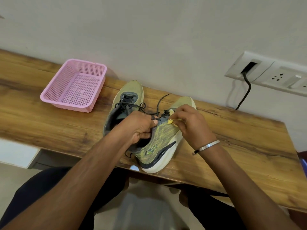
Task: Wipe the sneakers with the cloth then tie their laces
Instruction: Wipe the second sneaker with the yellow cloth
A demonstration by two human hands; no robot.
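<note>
Two olive-green knit sneakers with dark laces lie on the wooden table. The right sneaker (163, 138) is tipped on its side with its white sole toward the right. My left hand (138, 126) grips its collar, thumb inside the opening. My right hand (191, 124) pinches a small yellow cloth (171, 121) against the sneaker's upper near the laces; most of the cloth is hidden in the fist. A loose lace end (162, 101) sticks up behind. The left sneaker (126, 102) stands upright just behind, its laces loose.
A pink mesh basket (75, 84) sits at the back left of the wooden table (49, 123). A wall socket panel (269, 73) with a black cable hangs at the right. The table's front edge runs just below the sneaker's heel, above my knees.
</note>
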